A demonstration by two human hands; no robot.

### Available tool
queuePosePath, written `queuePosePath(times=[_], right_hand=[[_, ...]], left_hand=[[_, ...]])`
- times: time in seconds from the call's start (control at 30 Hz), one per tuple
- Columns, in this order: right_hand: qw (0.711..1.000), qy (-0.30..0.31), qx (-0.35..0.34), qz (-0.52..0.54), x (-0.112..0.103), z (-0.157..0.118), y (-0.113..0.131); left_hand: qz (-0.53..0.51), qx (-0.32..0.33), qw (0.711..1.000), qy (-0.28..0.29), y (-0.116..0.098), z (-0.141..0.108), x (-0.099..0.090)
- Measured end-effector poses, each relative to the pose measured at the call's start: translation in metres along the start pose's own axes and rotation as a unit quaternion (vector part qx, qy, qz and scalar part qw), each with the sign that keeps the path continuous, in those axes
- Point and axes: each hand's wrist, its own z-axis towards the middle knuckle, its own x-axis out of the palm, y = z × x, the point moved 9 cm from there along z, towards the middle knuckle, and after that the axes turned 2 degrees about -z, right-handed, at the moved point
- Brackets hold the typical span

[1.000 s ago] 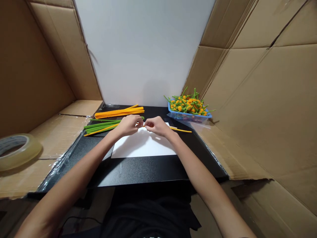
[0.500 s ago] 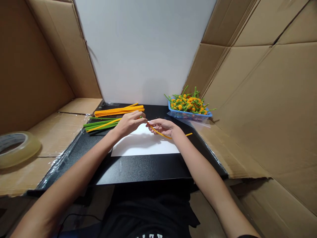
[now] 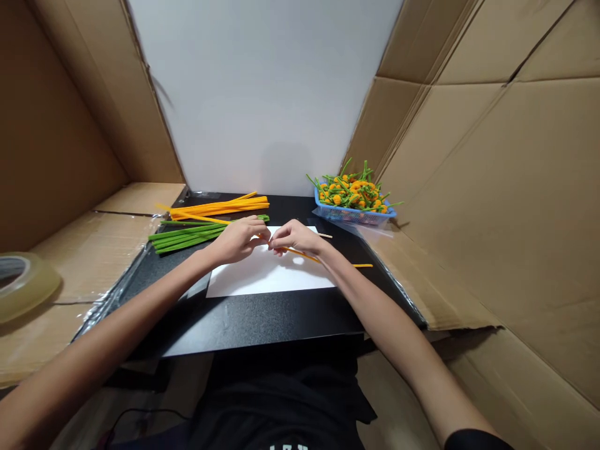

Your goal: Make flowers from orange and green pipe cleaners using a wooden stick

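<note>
An orange pipe cleaner [image 3: 302, 254] runs through both of my hands over the white sheet of paper [image 3: 262, 279]. My left hand [image 3: 241, 239] is closed on it, fingers bent, and one orange end sticks out behind that hand to the far left, slightly blurred. Close beside it, my right hand [image 3: 297, 237] pinches the same pipe cleaner at the fingertips; its other end passes under my right wrist and comes out to the right. The exact point between the fingertips is too small to make out. A thin pale stick [image 3: 325, 235] shows just beyond the right hand.
Orange pipe cleaners [image 3: 220, 207] lie bundled at the back left, with green pipe cleaners [image 3: 187, 239] in front. A blue basket [image 3: 354, 216] full of orange-and-green pipe cleaner pieces stands back right. A tape roll [image 3: 40, 287] sits far left. Cardboard walls [image 3: 492, 187] flank the black table [image 3: 262, 325].
My hands have drawn closer together, and the right hand has turned more palm-down. The orange strand now reaches out left past my left hand. The pale stick has come into sight.
</note>
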Motion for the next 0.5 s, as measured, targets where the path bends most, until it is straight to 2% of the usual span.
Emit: queuePosePath(times=[0.07, 0.1, 0.13, 0.23, 0.3, 0.33, 0.4, 0.43, 0.5], right_hand=[[0.99, -0.036, -0.059, -0.125, -0.002, -0.004, 0.01], [0.973, -0.052, -0.097, -0.203, -0.001, -0.007, 0.017], [0.946, -0.061, -0.136, -0.287, 0.003, -0.011, 0.024], [0.833, -0.053, -0.225, -0.503, 0.023, -0.024, 0.034], [0.772, -0.024, -0.26, -0.579, 0.036, -0.031, 0.031], [0.754, -0.008, -0.273, -0.597, 0.041, -0.034, 0.028], [0.746, 0.016, -0.288, -0.601, 0.045, -0.037, 0.021], [0.754, 0.02, -0.286, -0.591, 0.044, -0.036, 0.018], [0.789, 0.003, -0.261, -0.556, 0.035, -0.033, 0.014]], left_hand=[[-0.028, -0.048, 0.998, 0.005, 0.011, -0.001, 0.008], [-0.041, -0.071, 0.997, 0.004, 0.016, -0.001, 0.012], [-0.057, -0.092, 0.994, 0.004, 0.02, -0.001, 0.016], [-0.128, -0.146, 0.981, 0.003, 0.027, -0.002, 0.025], [-0.179, -0.178, 0.968, 0.01, 0.032, -0.004, 0.032], [-0.2, -0.194, 0.96, 0.021, 0.034, -0.006, 0.036], [-0.233, -0.223, 0.945, 0.044, 0.039, -0.011, 0.044], [-0.241, -0.233, 0.941, 0.051, 0.04, -0.013, 0.048], [-0.221, -0.232, 0.946, 0.041, 0.042, -0.014, 0.049]])
